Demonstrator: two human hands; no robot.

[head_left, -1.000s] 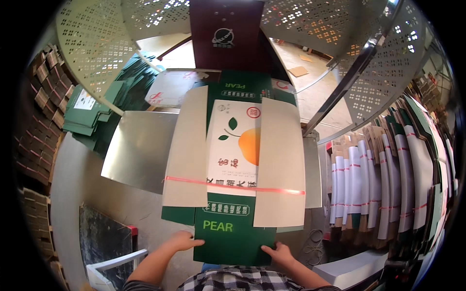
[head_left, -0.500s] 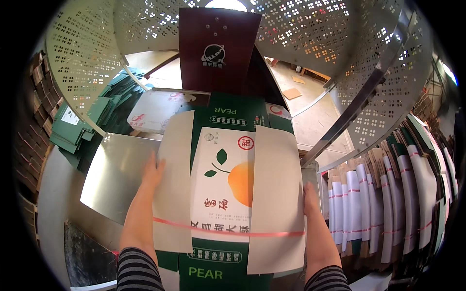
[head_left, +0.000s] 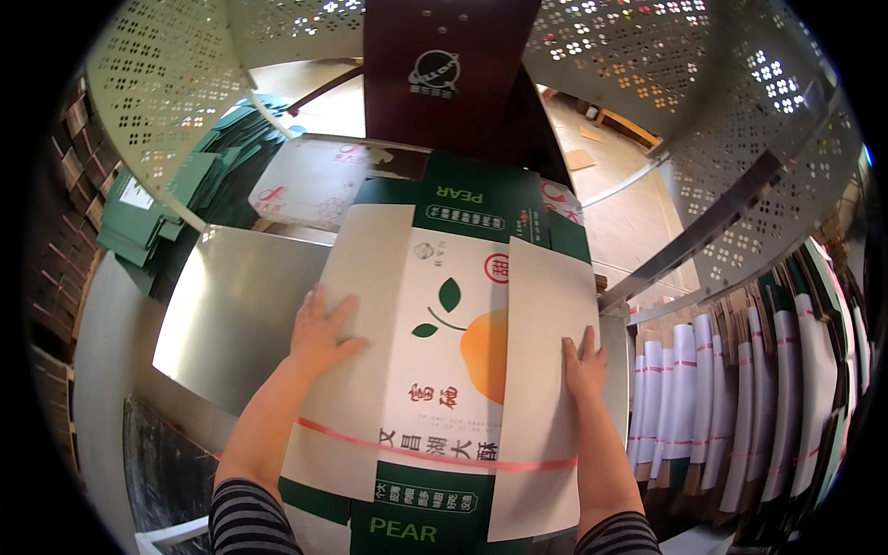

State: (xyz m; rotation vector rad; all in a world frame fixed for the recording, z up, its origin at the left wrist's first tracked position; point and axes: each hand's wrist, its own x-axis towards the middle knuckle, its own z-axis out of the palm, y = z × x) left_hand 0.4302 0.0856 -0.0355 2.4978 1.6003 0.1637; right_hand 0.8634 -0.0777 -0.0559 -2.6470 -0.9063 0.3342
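Observation:
A flattened pear carton (head_left: 449, 370) lies in front of me, white in the middle with a printed orange pear and leaves, and dark green at its far and near ends. Two plain whitish flaps are folded inward over its sides. Across the near part runs a pink strap (head_left: 435, 457). My left hand (head_left: 324, 335) rests on the left flap, fingers spread. Along the outer edge of the right flap (head_left: 546, 370), my right hand (head_left: 585, 365) lies with its fingers apart. Whether other cartons lie beneath is hidden.
Beyond the carton stands a maroon machine panel (head_left: 449, 102), with a perforated metal guard (head_left: 638, 102) arching around. A shiny metal tabletop (head_left: 240, 305) is at left. Green carton sheets (head_left: 139, 222) pile up farther left; strapped bundles (head_left: 683, 388) of folded cartons stand at right.
The carton has turned slightly, its far end swinging right. My left hand has moved from the left edge onto the flap. My right hand's fingers have come onto the right flap's edge.

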